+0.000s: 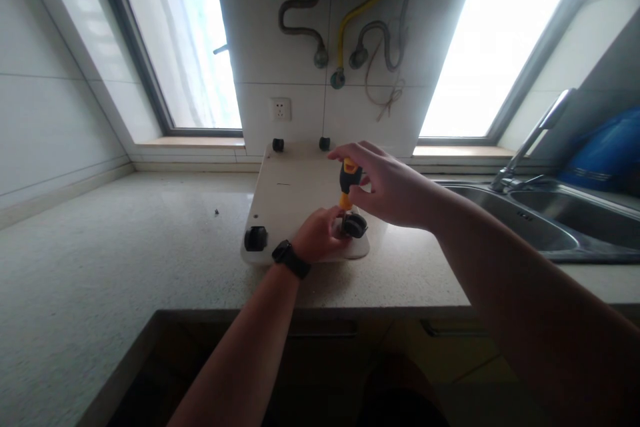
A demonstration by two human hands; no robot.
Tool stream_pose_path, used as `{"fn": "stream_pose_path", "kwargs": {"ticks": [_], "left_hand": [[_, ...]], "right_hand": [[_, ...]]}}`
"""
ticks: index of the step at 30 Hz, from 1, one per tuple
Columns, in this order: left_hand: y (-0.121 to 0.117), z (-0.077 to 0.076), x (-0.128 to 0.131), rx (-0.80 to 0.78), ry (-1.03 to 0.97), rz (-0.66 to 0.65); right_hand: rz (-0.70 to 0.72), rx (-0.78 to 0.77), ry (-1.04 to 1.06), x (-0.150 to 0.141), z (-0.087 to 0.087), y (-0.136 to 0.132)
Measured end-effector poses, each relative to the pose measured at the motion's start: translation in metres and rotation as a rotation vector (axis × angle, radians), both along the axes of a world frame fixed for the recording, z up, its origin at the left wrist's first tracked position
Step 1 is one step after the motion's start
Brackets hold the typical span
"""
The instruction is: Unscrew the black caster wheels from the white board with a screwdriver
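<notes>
Board (pixel 295 197), pale and flat, lies wheels-up on the table (pixel 125 260) by the sink (pixel 540 223), so its casters face the person. Right hand (pixel 387 187) arches above, its grip closed on a stubby orange-and-black screwdriver (pixel 349 181) held upright over the near-right caster (pixel 354 225). Left hand (pixel 317 233), wrist low, pinches that caster, seemingly steadying it.

**Tiled kitchen corner, bright windows**

A speckled countertop (pixel 125 260) runs along white tiled walls (pixel 50 113); two tall windows (pixel 185 33) glare white, leaving the room dim; pipes (pixel 350 20) and a socket (pixel 281 109) sit on the pillar between them; a steel sink (pixel 545 220) with faucet (pixel 535 137) lies right; the blue shape (pixel 607 147) beyond is perhaps a bag.
</notes>
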State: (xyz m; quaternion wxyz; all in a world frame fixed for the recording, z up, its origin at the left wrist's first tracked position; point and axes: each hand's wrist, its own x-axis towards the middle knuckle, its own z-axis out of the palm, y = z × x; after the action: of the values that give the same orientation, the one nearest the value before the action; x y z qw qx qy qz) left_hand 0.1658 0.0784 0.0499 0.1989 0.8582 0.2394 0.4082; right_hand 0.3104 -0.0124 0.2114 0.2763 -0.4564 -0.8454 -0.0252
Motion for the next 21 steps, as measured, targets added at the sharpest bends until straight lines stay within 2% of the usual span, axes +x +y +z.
{"fn": "stream_pose_path", "kwargs": {"ticks": [2,5,10,14,21], "left_hand": [[-0.003,0.000,0.001,0.036,0.053,0.069],[-0.006,-0.001,0.002,0.089,0.098,0.166],[-0.008,-0.002,0.002,0.148,0.114,0.218],[-0.008,-0.001,-0.001,0.129,0.079,0.174],[-0.008,0.005,-0.008,-0.030,-0.142,0.022]], "right_hand": [[-0.040,-0.009,-0.028,-0.001,0.002,-0.002],[-0.117,0.059,-0.048,-0.002,0.004,-0.002],[-0.135,0.096,-0.032,0.001,0.006,0.002],[-0.084,0.068,0.026,0.005,0.006,-0.001],[-0.037,0.056,0.037,0.006,0.003,-0.001]]}}
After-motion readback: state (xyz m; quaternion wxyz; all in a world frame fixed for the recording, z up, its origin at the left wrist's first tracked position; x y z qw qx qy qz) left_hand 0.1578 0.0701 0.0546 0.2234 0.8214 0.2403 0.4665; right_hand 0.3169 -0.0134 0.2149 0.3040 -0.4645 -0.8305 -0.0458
